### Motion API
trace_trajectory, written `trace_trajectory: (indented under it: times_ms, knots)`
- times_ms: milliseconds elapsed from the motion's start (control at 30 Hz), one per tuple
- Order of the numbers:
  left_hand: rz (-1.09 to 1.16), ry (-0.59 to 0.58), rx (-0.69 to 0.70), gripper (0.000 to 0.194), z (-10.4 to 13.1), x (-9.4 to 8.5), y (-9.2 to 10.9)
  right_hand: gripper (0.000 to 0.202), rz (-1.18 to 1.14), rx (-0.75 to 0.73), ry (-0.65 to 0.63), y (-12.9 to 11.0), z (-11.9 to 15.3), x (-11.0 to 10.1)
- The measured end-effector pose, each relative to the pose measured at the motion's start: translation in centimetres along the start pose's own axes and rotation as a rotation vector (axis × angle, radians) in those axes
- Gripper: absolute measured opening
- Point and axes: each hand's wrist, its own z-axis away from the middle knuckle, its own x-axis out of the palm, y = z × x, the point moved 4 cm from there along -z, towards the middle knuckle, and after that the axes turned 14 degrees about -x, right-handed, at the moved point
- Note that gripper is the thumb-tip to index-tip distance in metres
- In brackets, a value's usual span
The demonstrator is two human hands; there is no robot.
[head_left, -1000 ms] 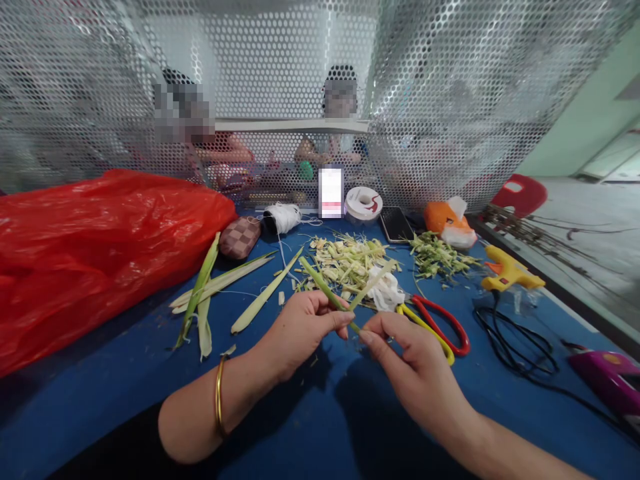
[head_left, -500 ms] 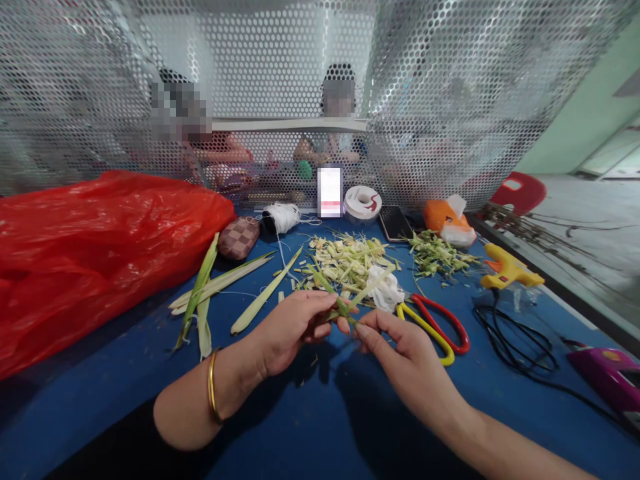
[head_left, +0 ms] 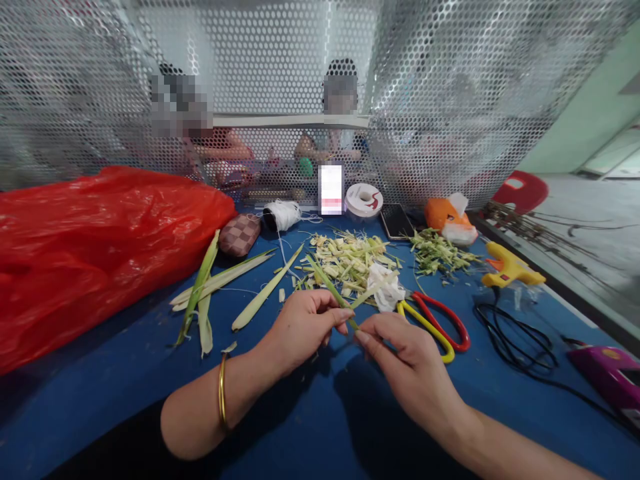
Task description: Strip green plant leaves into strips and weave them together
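Observation:
My left hand [head_left: 305, 330], with a gold bangle at the wrist, pinches green leaf strips [head_left: 327, 283] near the middle of the blue table [head_left: 310, 433]. At their lower end my right hand [head_left: 405, 350] grips the same strips between thumb and fingers. One strip points up and left, and a paler one points up and right. Just beyond the hands lies a pile of cut leaf pieces [head_left: 350, 257]. White crumpled tissue [head_left: 384, 288] and scissors with red and yellow handles [head_left: 440, 323] are beside my right hand.
A red plastic bag [head_left: 100, 260] fills the left side. Long leaves [head_left: 267, 290], a checked pouch [head_left: 240, 235] and white thread [head_left: 284, 215] lie near it. Rightward are a yellow glue gun [head_left: 510, 265], black cable [head_left: 500, 343] and purple device [head_left: 607, 373]. People sit behind the perforated sheet.
My left hand has turned, its fingers now bent down over the strips. The green strip shows longer and straighter. My right hand has barely moved.

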Motion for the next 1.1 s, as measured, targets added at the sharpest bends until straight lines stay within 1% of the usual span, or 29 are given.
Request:
trace_trajectory:
  times_ms: [100, 167, 233, 300, 333, 367, 400, 433, 467, 533, 600, 667, 733, 900, 1100]
  knots:
    - [-0.007, 0.012, -0.006, 0.022, 0.0, -0.2, 0.0, 0.029, 0.033, -0.049, -0.013, -0.5, -0.1, 0.0]
    - [-0.024, -0.023, -0.019, 0.024, 0.1, -0.3, 0.2, 0.025, 0.079, -0.119, -0.024, -0.9, -0.2, -0.3]
    - [-0.066, -0.087, -0.007, 0.024, 0.3, -0.1, 0.5, 0.016, 0.192, -0.210, 0.017, -1.4, -0.4, -1.2]
    - [-0.128, -0.165, 0.011, 0.024, 0.7, 0.2, 0.7, 0.013, 0.358, -0.271, 0.118, -1.6, -0.6, -2.4]
    - [-0.158, -0.205, 0.014, 0.023, 0.8, 0.5, 0.7, 0.016, 0.433, -0.275, 0.157, -1.6, -0.8, -2.8]
    - [-0.190, -0.242, 0.013, 0.023, 1.0, 0.8, 0.5, 0.018, 0.481, -0.260, 0.165, -1.4, -0.9, -3.1]
    - [-0.222, -0.274, 0.013, 0.024, 1.1, 1.1, 0.4, 0.017, 0.485, -0.230, 0.142, -1.1, -1.1, -3.2]
    - [-0.247, -0.291, 0.019, 0.026, 1.1, 1.3, 0.2, 0.015, 0.435, -0.184, 0.095, -0.8, -1.3, -3.1]
    - [-0.266, -0.296, 0.028, 0.029, 1.2, 1.5, 0.0, 0.013, 0.330, -0.119, 0.035, -0.3, -1.5, -2.8]
    - [-0.279, -0.294, 0.010, 0.034, 1.1, 1.7, -0.4, 0.012, 0.019, 0.055, -0.049, 0.4, -1.6, -1.9]
    - [-0.257, -0.299, -0.052, 0.035, 0.9, 1.9, -0.9, 0.010, -0.246, 0.232, -0.031, 0.9, -1.5, -1.2]
    - [-0.227, -0.323, -0.105, 0.035, 0.8, 2.1, -1.2, 0.009, -0.346, 0.327, 0.029, 1.1, -1.3, -0.9]
    - [-0.195, -0.356, -0.120, 0.033, 0.8, 2.3, -1.4, 0.011, -0.328, 0.318, 0.067, 1.0, -1.1, -0.9]
    - [-0.151, -0.446, -0.190, 0.024, 1.0, 2.5, -1.9, 0.014, -0.210, 0.174, 0.086, 0.4, -0.7, -0.6]
    - [-0.123, -0.488, -0.240, 0.016, 1.2, 2.7, -1.9, 0.016, -0.164, 0.093, 0.086, 0.1, 0.0, -0.2]
